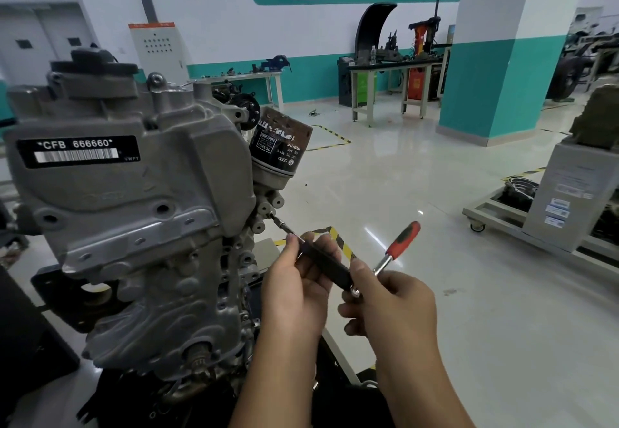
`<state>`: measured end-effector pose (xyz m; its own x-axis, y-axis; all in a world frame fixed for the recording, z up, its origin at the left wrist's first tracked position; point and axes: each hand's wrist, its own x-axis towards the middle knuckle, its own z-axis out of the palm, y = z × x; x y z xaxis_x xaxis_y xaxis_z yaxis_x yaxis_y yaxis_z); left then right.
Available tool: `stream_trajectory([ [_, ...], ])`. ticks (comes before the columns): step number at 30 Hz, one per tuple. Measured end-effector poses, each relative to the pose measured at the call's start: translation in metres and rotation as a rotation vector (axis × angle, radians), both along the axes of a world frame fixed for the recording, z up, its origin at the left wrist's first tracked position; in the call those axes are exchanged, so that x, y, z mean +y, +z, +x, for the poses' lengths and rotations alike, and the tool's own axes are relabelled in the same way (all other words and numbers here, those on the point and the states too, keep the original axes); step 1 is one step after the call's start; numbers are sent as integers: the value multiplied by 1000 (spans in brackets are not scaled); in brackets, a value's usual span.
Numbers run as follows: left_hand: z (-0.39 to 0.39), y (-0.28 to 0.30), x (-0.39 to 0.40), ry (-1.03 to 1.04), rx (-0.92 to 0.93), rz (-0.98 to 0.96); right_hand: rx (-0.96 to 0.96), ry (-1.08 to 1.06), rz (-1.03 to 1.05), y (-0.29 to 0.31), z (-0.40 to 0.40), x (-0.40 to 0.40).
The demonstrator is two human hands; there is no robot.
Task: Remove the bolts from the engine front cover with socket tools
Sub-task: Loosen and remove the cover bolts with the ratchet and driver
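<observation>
A grey engine front cover (134,200) fills the left half of the view, marked with a black label (77,152) reading "CFB 666660". A rusty oil filter (279,148) is mounted at the cover's upper right side. A dark extension bar (315,258) is held slanted, its slim tip set against a boss on the right edge of the engine, just below the filter housing; whether a bolt is seated there cannot be told. The left hand (294,283) is closed around the front part of the bar, thumb and fingertips pinching it near the tip. The right hand (392,307) is clenched on the ratchet (398,246) at the bar's rear end, and the red-and-black handle is pointed up and to the right. Behind, a pale glossy floor (418,176) is seen, with a counter (392,69) carrying tools well apart from the engine.
</observation>
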<state>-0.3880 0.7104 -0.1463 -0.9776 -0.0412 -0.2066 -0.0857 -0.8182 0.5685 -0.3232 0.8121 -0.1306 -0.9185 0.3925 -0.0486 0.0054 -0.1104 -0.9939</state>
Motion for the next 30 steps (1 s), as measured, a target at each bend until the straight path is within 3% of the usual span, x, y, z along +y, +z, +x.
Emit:
stream_trajectory([
  [11, -29, 20, -10, 164, -64, 0, -59, -20, -57, 0, -13, 27],
  [16, -13, 18, 12, 167, -106, -22, 21, -185, -72, 3, -15, 34],
  [18, 4, 13, 30, 166, -106, -12, 85, -270, -304, 12, -15, 37],
  [20, 19, 8, 43, 195, -109, 0, 171, -250, -761, 20, -14, 41],
  [22, 28, 6, 48, 229, -120, -1, 199, -219, -1036, 25, -10, 44],
  [26, 32, 23, 44, 288, -204, 66, 188, -257, -1054, 32, 6, 33],
  [30, 54, 38, -7, 506, -315, 83, 241, -233, -1013, 52, 33, 41],
])
